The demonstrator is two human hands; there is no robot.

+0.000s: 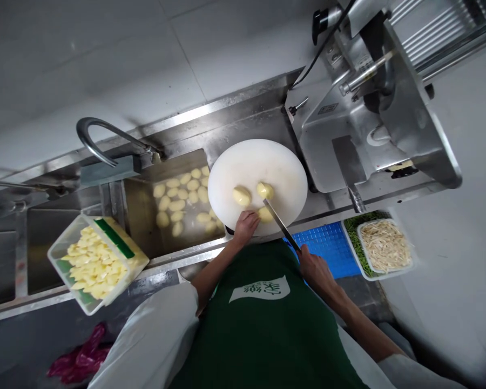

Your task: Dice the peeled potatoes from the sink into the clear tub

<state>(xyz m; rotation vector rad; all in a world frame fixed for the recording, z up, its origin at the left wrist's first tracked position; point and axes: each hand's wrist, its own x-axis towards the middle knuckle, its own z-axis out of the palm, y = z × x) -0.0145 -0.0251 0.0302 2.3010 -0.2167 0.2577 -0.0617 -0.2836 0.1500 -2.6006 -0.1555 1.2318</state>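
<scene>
Steel-bladed knife (278,220) is clenched in the right hand (316,268); the left hand (246,226) touches a peeled yellow potato (264,215), grip unclear. Left of both, pale-yellow cut chunks (92,260) appear finished; whole pale potatoes (177,205) remain uncut.

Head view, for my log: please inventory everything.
Cutting board: one, white, centre
Potatoes: three, yellow, on board
Knife: one, silver, over board
Sink basins: several, grey, left
Soaking potatoes: many, yellow, in sink
Curved faucet: one, silver, behind sink
Block: one, grey, by faucet
Tub: one, clear, left
Cut pieces: many, yellow, in tub
Machine: one, silver, upper right
Cleaver: one, grey, on machine
Shreds: many, cream, lower right
Greens: many, green, beside shreds
Mesh: one, blue, lower right
Bag: one, magenta, lower left
Wall: one, grey, back
Apron: one, green, bottom
Sleeves: two, white, bottom
Left hand: one, bare, at a potato
Right hand: one, bare, on knife
</scene>
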